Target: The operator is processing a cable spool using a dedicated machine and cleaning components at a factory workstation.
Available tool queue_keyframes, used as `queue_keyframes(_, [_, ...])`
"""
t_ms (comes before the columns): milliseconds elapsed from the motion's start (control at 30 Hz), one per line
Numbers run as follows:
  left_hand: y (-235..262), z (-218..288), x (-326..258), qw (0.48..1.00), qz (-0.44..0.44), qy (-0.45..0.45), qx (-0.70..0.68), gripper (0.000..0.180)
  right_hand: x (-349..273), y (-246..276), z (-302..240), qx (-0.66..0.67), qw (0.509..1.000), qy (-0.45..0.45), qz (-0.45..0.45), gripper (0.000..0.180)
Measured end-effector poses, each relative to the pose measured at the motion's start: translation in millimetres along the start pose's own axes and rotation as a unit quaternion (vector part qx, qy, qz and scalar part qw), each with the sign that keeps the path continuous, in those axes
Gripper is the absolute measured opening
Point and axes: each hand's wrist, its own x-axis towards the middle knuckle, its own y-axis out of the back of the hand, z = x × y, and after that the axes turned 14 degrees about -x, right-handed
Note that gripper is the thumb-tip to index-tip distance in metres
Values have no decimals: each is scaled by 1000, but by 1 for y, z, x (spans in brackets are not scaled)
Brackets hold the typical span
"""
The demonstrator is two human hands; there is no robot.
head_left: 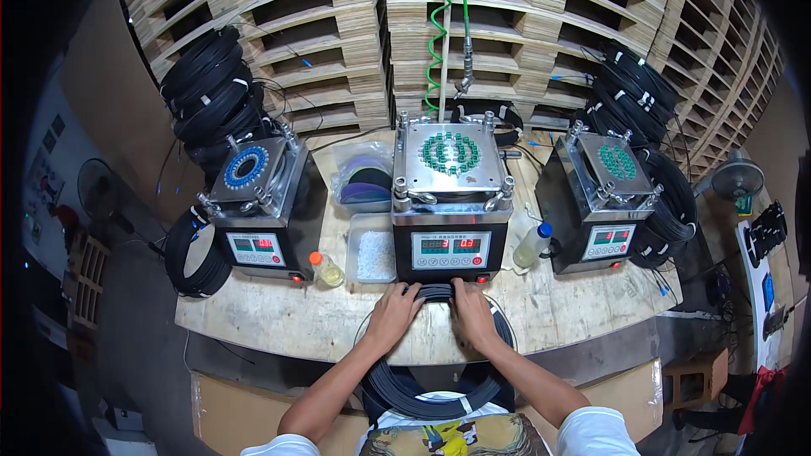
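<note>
A large coil of black cable, bound with white ties, leans from the table's front edge down onto my lap. My left hand grips the far side of its loop on the left. On the right of that same stretch, my right hand has its fingers closed round the cable. Just beyond both hands stands the middle polishing machine, with a lit display and a metal top plate carrying a ring of green connector holders.
Similar machines stand left and right. An orange-capped bottle, a clear tray and a blue-capped bottle sit between them. Black cable coils pile up behind. A green air hose hangs before wooden pallets.
</note>
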Motion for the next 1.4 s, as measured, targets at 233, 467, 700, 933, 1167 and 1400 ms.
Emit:
queue_keyframes(233, [3, 2, -1, 999, 25, 5, -24, 39, -8, 7, 2, -17, 999, -17, 36, 39])
queue_keyframes(467, [76, 23, 39, 982, -17, 101, -157, 37, 9, 101, 19, 204, 978, -14, 44, 18])
queue_keyframes(700, [166, 42, 140, 971, 141, -11, -191, 34, 151, 213, 67, 211, 949, -8, 235, 18])
queue_keyframes(933, [149, 18, 205, 966, 14, 41, -255, 34, 270, 143, 107, 292, 947, -101, 82, 33])
queue_keyframes(1167, [149, 15, 203, 919, -22, 144, -366, 31, 270, 148, 93, 459, 877, -128, 53, 18])
queue_keyframes(1400, [203, 74, 226, 935, -67, -10, -349, 50, 291, 250, 69, 579, 805, -100, 89, 13])
